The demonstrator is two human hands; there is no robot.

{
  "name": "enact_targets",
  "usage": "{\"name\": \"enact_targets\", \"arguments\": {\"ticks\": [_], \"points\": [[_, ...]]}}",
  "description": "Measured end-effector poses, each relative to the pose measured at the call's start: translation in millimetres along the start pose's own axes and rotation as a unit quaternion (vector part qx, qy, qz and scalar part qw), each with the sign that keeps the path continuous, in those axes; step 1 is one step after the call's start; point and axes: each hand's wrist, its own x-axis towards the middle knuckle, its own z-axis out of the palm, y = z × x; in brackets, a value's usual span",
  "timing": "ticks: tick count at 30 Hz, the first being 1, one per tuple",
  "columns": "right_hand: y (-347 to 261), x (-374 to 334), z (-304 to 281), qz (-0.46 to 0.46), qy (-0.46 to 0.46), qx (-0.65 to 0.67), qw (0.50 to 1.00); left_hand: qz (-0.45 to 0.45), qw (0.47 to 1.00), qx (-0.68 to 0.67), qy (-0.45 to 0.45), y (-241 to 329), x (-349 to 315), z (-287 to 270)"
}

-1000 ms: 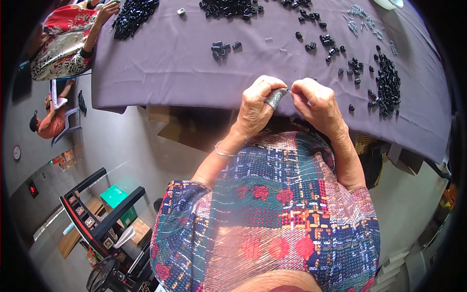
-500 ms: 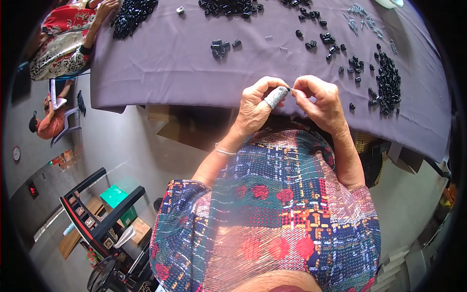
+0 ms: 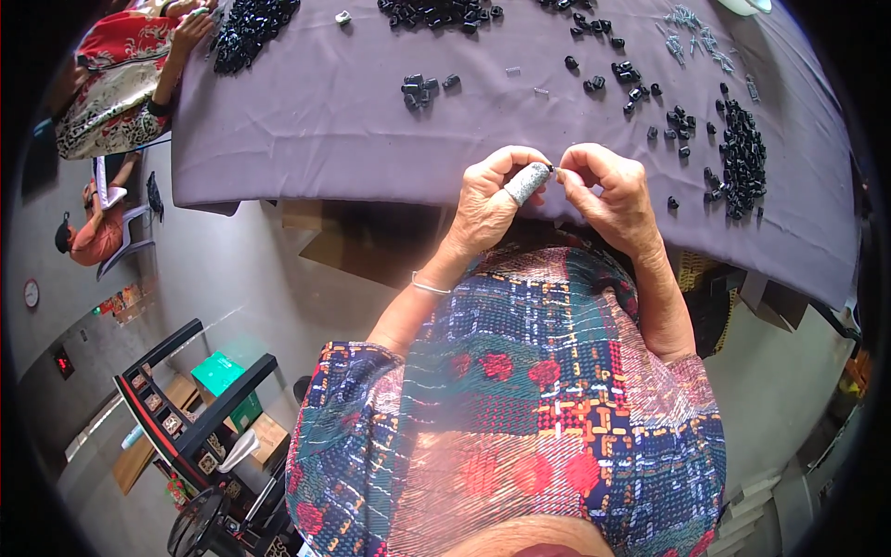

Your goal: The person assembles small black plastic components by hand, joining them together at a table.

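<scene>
Just over the near edge of the purple-grey tablecloth (image 3: 306,162), my two hands meet fingertip to fingertip. My left hand (image 3: 487,197) pinches a small black plastic piece (image 3: 551,169), mostly hidden by the fingertips; its thumb wears a grey wrapping (image 3: 527,184). Thumb and forefinger of my right hand (image 3: 614,190) close at the other side of that piece; whether they grip it or something tiny is too small to tell. Beyond the hands lie two small metal springs (image 3: 541,91) and a cluster of black plastic parts (image 3: 422,90).
A long heap of black parts (image 3: 742,162) lies on the right, with loose ones around it. Springs (image 3: 687,32) are scattered at the far right near a white bowl (image 3: 742,5). More black heaps (image 3: 251,32) line the far side. Another person (image 3: 130,79) sits at the left end.
My hands stay almost in place, with only a slight shift of the fingertips. At the far left, the other person's hand and arm have moved a little.
</scene>
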Motion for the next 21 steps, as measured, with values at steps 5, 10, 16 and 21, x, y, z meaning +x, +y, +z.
{"name": "enact_targets", "arguments": {"ticks": [5,10,16,21], "points": [[1,0,0,-0.009,-0.003,-0.024,1.0,0.042,0.994,0.098,0.01,1,-2,0],[4,0,1,-0.062,-0.002,-0.079,0.995,0.185,0.954,0.234,0.017,-10,1,-4],[6,1,6,-0.043,0.011,-0.057,0.997,0.098,0.975,0.201,-0.001,-3,1,-1],[-1,-1,5,0.035,0.018,0.044,0.998,0.008,0.998,0.061,0.002,4,1,2]]}}
